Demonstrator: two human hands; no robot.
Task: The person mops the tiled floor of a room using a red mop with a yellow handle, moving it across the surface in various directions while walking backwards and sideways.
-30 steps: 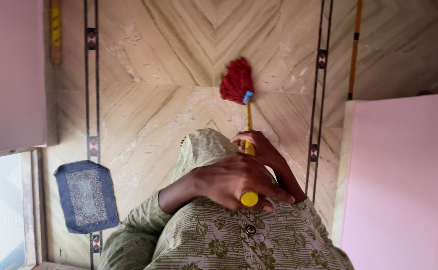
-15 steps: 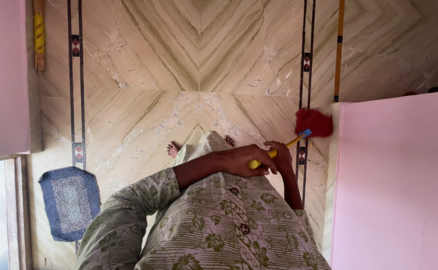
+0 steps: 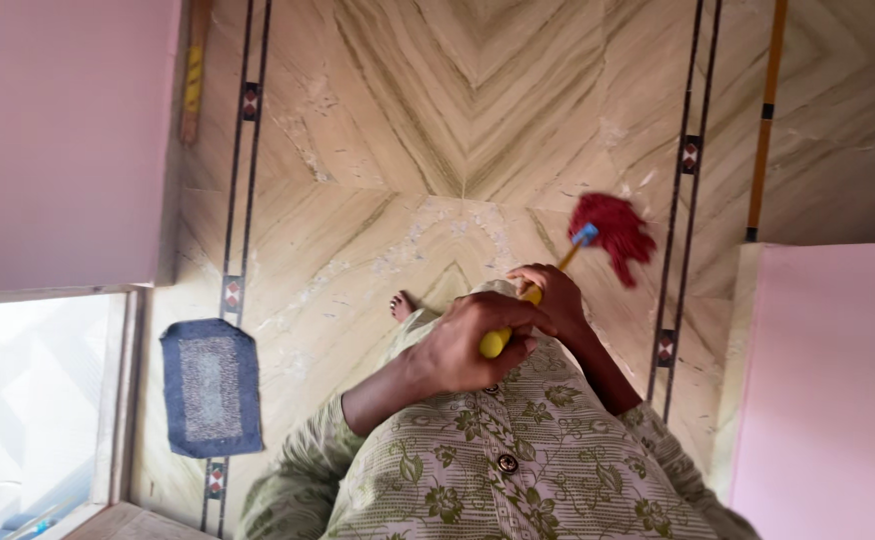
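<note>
Mop (image 3: pixel 613 225) — red head, yellow handle, on marble floor (image 3: pixel 438 120); left hand (image 3: pixel 468 345) and right hand (image 3: pixel 556 297) both clenched around handle — blue mat (image 3: pixel 211 387) far left

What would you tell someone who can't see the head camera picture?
Seen from above, a person's left hand and right hand grip the yellow handle of a mop whose red head rests on the striped marble floor. A blue mat lies to the left, between pink walls.
</note>
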